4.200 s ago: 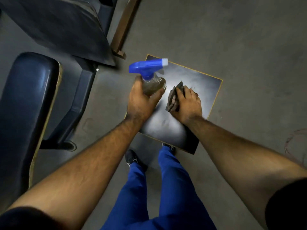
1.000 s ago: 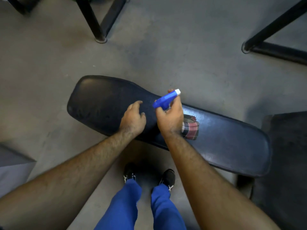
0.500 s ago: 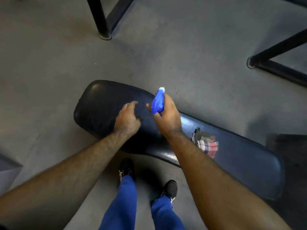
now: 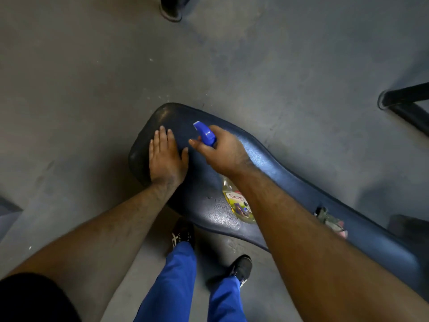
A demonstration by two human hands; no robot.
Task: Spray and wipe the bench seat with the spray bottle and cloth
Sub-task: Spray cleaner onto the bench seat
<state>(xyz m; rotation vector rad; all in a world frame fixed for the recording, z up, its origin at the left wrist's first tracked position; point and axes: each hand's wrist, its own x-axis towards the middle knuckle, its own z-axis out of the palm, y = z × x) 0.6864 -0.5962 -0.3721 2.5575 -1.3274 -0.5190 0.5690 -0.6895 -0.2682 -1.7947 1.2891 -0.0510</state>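
The left hand [image 4: 166, 159] lay flat, fingers straight, on the bench seat [image 4: 262, 159], right in the nozzle's path, so it risked a soaking. The right hand [image 4: 222, 152] clasped the spray bottle [image 4: 205, 133]. The cloth [image 4: 332, 220], seemingly bunched, sat rightward and might slide off.

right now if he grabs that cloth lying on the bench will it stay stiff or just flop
Probably flop: the cloth lies crumpled in soft folds on the bench seat, so it should drape from the fingers. It looks thin and likely light for its size. On the seat's glossy padding it may slide easily if pushed, and it cannot roll or tip.
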